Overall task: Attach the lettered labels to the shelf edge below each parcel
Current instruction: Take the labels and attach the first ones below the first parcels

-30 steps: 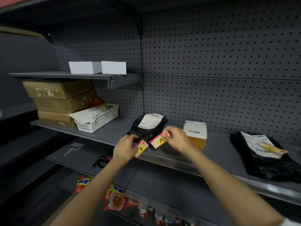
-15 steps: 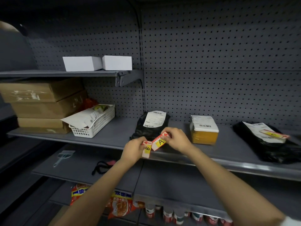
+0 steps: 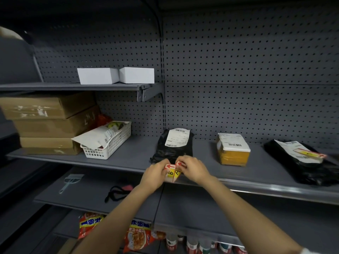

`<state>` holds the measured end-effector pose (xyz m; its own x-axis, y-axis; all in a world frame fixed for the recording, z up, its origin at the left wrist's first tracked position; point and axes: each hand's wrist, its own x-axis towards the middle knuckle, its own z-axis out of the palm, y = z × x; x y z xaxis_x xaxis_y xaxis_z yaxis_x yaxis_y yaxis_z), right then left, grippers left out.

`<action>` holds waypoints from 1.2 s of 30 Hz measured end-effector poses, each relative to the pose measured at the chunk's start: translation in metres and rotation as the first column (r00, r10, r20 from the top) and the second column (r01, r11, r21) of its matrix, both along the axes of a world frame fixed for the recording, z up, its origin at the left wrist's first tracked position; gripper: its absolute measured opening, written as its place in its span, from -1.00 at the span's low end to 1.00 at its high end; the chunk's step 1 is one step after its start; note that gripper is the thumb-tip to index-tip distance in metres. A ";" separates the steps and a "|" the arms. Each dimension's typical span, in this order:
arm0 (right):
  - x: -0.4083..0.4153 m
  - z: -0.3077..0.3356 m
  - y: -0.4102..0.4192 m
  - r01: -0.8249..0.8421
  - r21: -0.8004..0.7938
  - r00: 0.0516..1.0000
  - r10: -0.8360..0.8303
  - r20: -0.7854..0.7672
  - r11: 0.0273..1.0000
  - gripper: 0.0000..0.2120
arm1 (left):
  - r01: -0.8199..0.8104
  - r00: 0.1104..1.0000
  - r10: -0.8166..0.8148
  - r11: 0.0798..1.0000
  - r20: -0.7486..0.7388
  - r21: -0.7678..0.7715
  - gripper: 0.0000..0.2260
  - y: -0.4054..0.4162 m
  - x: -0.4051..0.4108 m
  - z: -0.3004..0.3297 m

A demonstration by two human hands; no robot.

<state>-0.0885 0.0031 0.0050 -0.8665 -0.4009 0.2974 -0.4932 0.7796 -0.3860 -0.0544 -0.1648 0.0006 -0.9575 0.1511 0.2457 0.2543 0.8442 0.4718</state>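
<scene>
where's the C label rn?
Far right of the head view: the C label lies on top of the right-hand black parcel on the middle shelf, not in either hand.

On the middle shelf, boxes are sitting far left with a basket just right of them, then three parcels are lying in a row rightward: a bag parcel, a box parcel, another bag parcel, both hands meeting near the first.
</scene>
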 end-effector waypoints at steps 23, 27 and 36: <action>0.056 0.024 0.209 0.340 -0.280 0.935 -0.355 -0.002 0.898 -0.83 | 0.365 0.895 -0.349 0.931 -0.277 0.007 -0.77 0.203 -0.019 0.019; 0.056 0.028 0.234 0.341 -0.244 0.937 -0.348 0.014 0.908 -0.87 | 0.342 0.886 -0.381 0.922 -0.265 -0.183 -0.35 0.197 -0.011 -0.011; 0.054 0.031 0.242 0.243 -0.183 0.970 -0.244 0.021 0.953 -0.86 | 0.187 0.909 -0.262 0.952 -0.324 -0.244 -0.32 0.201 -0.001 -0.037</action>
